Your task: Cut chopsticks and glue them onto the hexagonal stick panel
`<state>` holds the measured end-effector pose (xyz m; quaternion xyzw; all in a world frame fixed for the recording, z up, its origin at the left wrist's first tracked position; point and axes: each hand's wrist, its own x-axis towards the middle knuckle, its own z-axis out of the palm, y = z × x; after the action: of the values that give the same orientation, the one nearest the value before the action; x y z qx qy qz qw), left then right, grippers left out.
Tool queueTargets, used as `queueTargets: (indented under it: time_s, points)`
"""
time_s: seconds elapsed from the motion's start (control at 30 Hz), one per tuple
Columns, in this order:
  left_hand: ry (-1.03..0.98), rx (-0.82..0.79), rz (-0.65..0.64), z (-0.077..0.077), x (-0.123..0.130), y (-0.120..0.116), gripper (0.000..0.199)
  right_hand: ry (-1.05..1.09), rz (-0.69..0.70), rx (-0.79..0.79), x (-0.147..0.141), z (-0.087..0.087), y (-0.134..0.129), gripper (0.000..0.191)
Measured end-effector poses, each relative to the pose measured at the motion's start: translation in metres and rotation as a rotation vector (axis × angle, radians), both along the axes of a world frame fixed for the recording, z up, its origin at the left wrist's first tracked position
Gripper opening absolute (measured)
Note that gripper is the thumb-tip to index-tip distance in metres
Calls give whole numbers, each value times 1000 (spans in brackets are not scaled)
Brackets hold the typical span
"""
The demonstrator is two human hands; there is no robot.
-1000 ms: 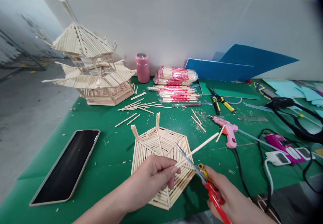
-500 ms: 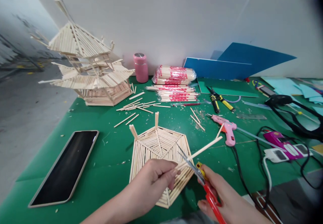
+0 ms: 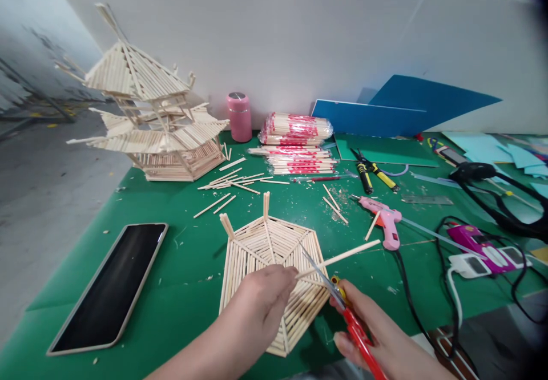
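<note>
Over the hexagonal stick panel [image 3: 240, 271], my left hand [image 3: 268, 303] pinches the near end of a thin wooden stick [image 3: 353, 251], which points to the upper right. My right hand [image 3: 370, 323] grips red-handled scissors [image 3: 358, 334]; their blades lie across the stick close to my left fingertips. A small yellow item [image 3: 338, 286] shows at the right fingers, too hidden to make out. Two short upright posts [image 3: 266, 206] stand on the panel's far-left edges.
Left lies a phone [image 3: 109, 286]; behind it stands a stick pagoda model [image 3: 171, 140]. A pink bottle [image 3: 240, 118], wrapped stick bundles [image 3: 299, 140], loose sticks [image 3: 231, 181] and pliers [image 3: 370, 170] are farther back. At right are a pink glue gun [image 3: 385, 220] and cables [image 3: 406, 291].
My left hand has turned more palm-down, its fingers closer together. The held stick has tilted flatter and its far end has shifted slightly right. The scissors remain across it.
</note>
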<state>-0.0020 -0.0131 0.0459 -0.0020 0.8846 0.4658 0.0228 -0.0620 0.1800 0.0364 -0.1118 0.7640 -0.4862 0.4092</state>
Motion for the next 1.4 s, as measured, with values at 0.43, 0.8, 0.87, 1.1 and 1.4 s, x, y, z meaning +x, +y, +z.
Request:
queueTargets:
  time_s: [0.43,0.8,0.87,1.1,1.4]
  points:
    - [423,-612,54,-9,0,12,29,19,59,17,-1,0,-4,41]
    - [424,-853,6,-6,-4,14,34,-183,-100,-137,4,-2,-7,46]
    - [430,-870,9,-5,-5,14,34,-156,-124,-142,6,-2,-7,44]
    - [427,-871,19,-5,-4,14,35,53,-37,-43,4,-10,-8,22]
    - [336,-471,136,-16,-5,5,30,138,38,-66,-2,4,-15,42]
